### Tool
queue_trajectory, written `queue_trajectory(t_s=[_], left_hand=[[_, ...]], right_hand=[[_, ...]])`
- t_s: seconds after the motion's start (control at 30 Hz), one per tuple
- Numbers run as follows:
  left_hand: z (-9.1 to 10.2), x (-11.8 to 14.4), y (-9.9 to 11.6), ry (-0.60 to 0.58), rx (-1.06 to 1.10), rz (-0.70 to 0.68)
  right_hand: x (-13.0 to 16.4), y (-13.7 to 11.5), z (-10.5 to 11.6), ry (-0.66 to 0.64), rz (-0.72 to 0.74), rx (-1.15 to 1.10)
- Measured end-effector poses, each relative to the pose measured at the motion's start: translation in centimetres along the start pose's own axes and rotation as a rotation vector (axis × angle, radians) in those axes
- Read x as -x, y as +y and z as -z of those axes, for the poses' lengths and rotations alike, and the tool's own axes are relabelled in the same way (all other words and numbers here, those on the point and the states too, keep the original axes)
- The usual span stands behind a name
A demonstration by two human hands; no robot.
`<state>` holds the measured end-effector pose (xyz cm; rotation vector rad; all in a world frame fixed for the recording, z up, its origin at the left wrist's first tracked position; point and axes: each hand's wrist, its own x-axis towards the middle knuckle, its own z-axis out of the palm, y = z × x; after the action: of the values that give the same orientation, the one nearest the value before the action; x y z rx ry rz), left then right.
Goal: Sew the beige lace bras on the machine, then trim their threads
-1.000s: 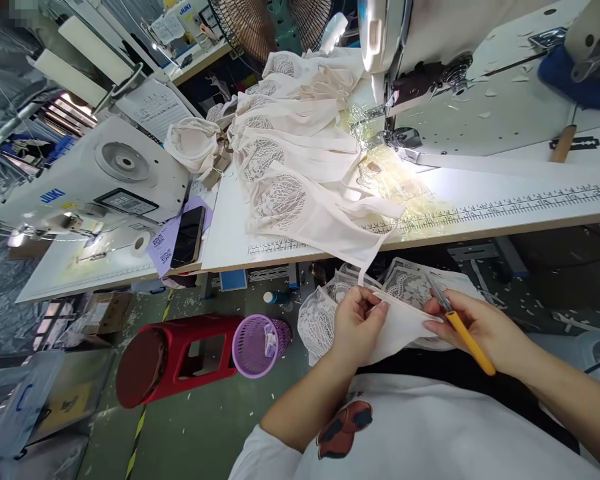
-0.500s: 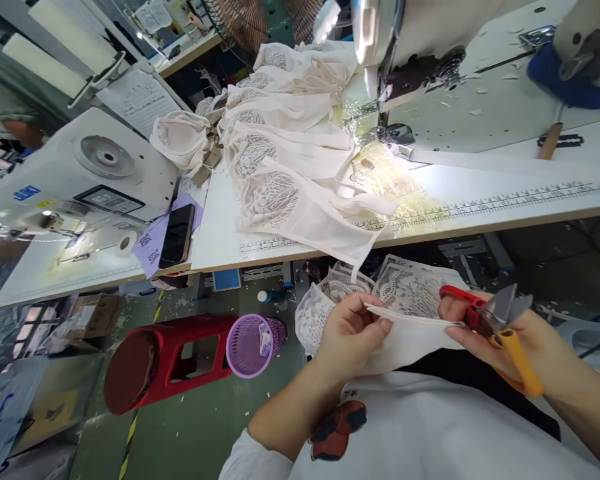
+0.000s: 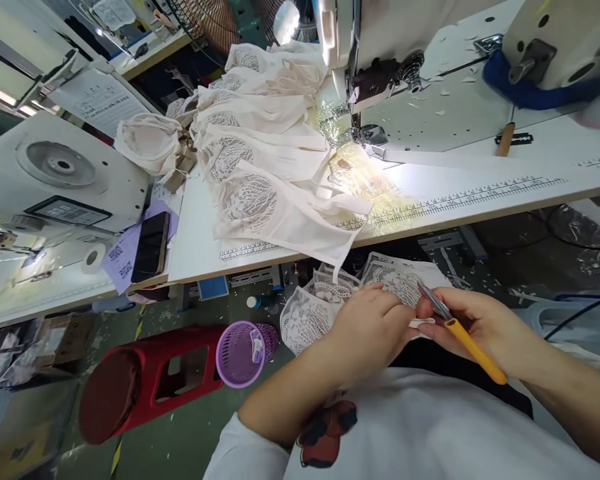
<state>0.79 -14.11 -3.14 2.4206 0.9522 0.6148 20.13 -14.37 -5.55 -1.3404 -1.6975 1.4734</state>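
Observation:
My right hand (image 3: pixel 470 327) is closed around a pair of scissors (image 3: pixel 475 350) with a yellow handle, blades pointing up and left. Its thumb and finger also pinch the end of a white lace bra (image 3: pixel 307 320) at a narrow edge. My left hand (image 3: pixel 375 323), back turned to the camera, is closed beside it at the same fabric; its fingertips are mostly hidden. The bra's lace cups hang over my lap, just below the table's front edge. On the table above lies a row of similar white lace bras (image 3: pixel 290 217).
A sewing machine (image 3: pixel 400 40) stands over the white table, which has a ruler strip (image 3: pixel 460 200) along its front. At left are another sewing machine (image 3: pixel 55 160) and a phone (image 3: pixel 151 247). Below stand a red stool (image 3: pixel 160 373) and a purple basket (image 3: pixel 245 357).
My left hand has moved right, close to my right hand, and turned its back to the camera. The scissors have turned in my right hand. The whole view has shifted slightly.

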Motion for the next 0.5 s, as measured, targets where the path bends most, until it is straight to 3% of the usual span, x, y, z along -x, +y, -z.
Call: queue_trajectory(t_s=[0.1,0.3,0.5], left_hand=[[-0.4,-0.1,-0.4,-0.04,0.244,0.206],[-0.4,0.5,-0.9,0.069,0.877,0.647],[-0.5,0.6,-1.2,0.154,1.06,0.838]], right_hand=[[0.0,-0.2,-0.2,-0.028,-0.042,-0.089],[-0.5,0.1,-0.7,-0.076,-0.085,-0.071],[-1.0,0.4,-1.3,-0.083,-0.063,-0.008]])
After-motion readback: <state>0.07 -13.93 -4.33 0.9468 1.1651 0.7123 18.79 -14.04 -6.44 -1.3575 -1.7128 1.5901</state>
